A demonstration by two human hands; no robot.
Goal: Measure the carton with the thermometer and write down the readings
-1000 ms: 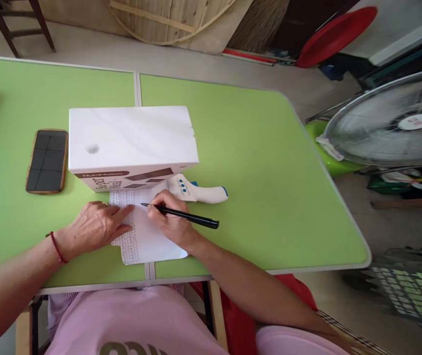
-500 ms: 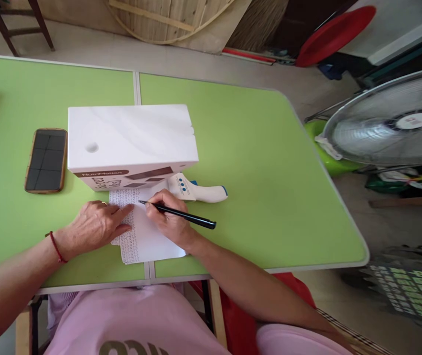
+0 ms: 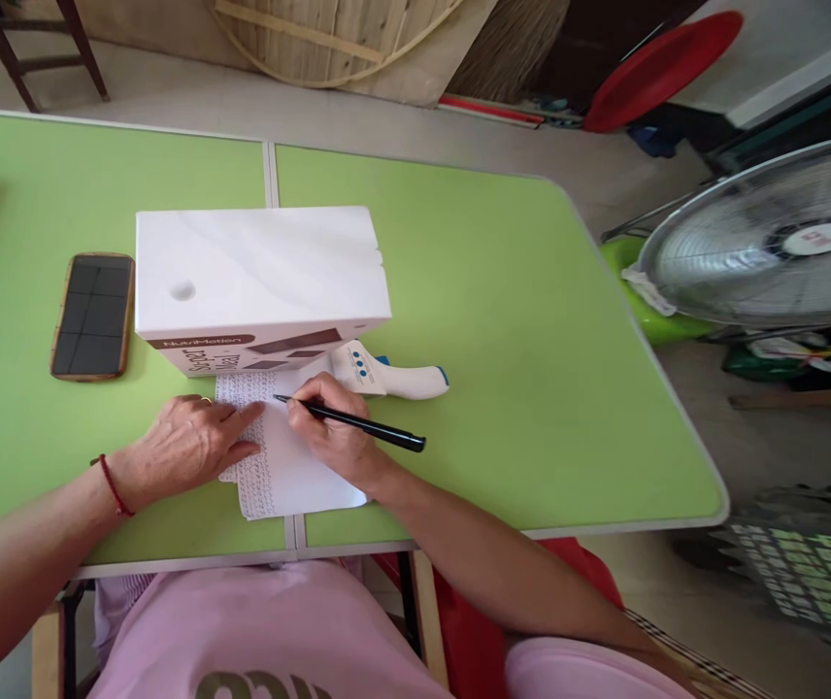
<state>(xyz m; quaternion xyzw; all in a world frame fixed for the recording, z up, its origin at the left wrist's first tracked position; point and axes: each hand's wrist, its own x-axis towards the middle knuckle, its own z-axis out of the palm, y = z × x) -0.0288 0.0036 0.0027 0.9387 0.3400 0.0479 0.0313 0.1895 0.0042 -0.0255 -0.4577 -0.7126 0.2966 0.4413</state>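
Observation:
A black pen [image 3: 379,429] is pinched in the fingers of my right hand [image 3: 335,427], its tip at the edge of the handwriting on a white sheet of paper [image 3: 306,471]. Dense rows of writing cover the paper's left side; the rest that shows is blank. My left hand [image 3: 193,442] lies on the written part with fingers stretched, the index finger pointing close to the pen tip. Just behind the paper stands a white box [image 3: 262,267] printed "NutriMotion". Beside the box and past my right hand lies a white handheld device with blue dots [image 3: 412,381], partly hidden.
A phone in a brown case [image 3: 93,316] lies left of the box on the green table [image 3: 495,320]. A large fan [image 3: 772,233] stands off the table's right end. A stool [image 3: 41,58] and a round wooden board [image 3: 335,34] are beyond the far edge.
Hardly anything differs. Both hands, the pen and the paper keep their places; the view has shifted very slightly.

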